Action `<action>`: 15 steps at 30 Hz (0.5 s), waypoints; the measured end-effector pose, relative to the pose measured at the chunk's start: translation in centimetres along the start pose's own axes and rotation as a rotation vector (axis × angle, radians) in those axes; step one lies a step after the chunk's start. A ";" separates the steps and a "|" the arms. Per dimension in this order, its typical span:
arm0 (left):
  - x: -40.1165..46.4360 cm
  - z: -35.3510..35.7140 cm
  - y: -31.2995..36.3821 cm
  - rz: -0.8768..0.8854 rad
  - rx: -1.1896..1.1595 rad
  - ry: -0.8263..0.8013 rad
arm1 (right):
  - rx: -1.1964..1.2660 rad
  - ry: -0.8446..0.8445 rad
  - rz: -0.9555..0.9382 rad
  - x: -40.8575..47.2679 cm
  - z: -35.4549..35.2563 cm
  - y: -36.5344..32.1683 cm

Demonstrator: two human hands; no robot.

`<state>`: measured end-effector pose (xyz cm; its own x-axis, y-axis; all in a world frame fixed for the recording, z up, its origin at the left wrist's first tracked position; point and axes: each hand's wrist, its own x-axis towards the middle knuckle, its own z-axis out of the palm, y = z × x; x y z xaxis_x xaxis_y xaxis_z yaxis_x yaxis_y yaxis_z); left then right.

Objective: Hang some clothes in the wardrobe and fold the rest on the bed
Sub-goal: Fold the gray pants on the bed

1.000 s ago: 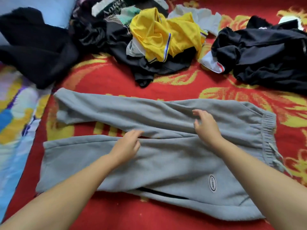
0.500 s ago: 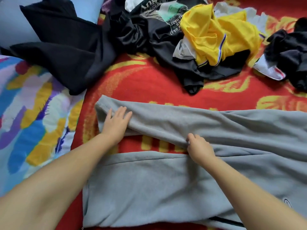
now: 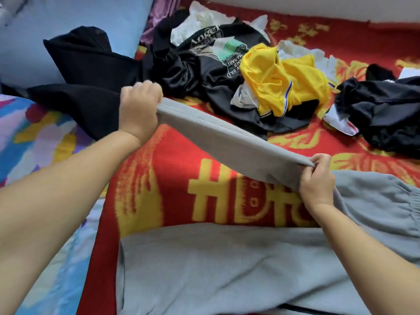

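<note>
Grey sweatpants (image 3: 227, 269) lie spread on the red and yellow blanket (image 3: 172, 178). The near leg lies flat along the bottom of the view. The far leg (image 3: 227, 142) is raised off the blanket and pulled taut between my hands. My left hand (image 3: 139, 108) grips its cuff end at the upper left. My right hand (image 3: 318, 180) pinches the leg's upper edge near the crotch. The elastic waistband (image 3: 406, 205) shows at the right edge.
A heap of unfolded clothes lies beyond: a black garment (image 3: 86, 87) at left, a black printed shirt (image 3: 211, 64), a yellow jersey (image 3: 279, 85), white pieces, and black clothes (image 3: 381, 114) at right. A colourful sheet (image 3: 34, 137) and a light blue pillow (image 3: 68, 17) sit on the left.
Both hands, pressed flat on the far leg before, have closed on it and lifted it off the blanket. The view has shifted toward the cuff end.
</note>
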<state>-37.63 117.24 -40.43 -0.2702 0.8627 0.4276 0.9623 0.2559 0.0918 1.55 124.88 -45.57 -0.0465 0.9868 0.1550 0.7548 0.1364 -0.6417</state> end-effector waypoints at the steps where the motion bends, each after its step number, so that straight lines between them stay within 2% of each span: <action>1: -0.2 -0.6 0.1 0.034 -0.021 0.067 | -0.022 -0.015 -0.002 -0.1 -0.3 0.2; 3: -2.6 -0.9 -0.4 0.095 -0.005 0.113 | -0.121 -0.102 -0.041 -0.8 -0.6 1.2; 6: -9.6 0.9 -2.1 0.101 0.095 -0.035 | -0.332 -0.324 -0.109 -3.1 0.1 2.6; 9: -17.7 3.0 -3.6 0.024 0.162 -0.296 | -0.536 -0.785 -0.186 -6.3 2.2 3.7; 11: -22.1 4.1 -3.8 -0.041 0.199 -0.452 | -0.569 -1.092 -0.191 -8.4 3.7 4.1; 12: -23.9 4.4 -3.4 -0.081 0.212 -0.511 | -0.561 -1.172 -0.175 -9.3 4.2 4.3; 15: -26.9 4.6 -1.4 -0.140 0.180 -0.637 | -0.533 -1.163 -0.144 -10.5 4.4 4.5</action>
<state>-31.86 95.73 -56.19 -0.4099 0.8908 -0.1962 0.9119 0.4049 -0.0670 2.59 115.50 -53.40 -0.4860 0.4980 -0.7182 0.8494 0.4624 -0.2542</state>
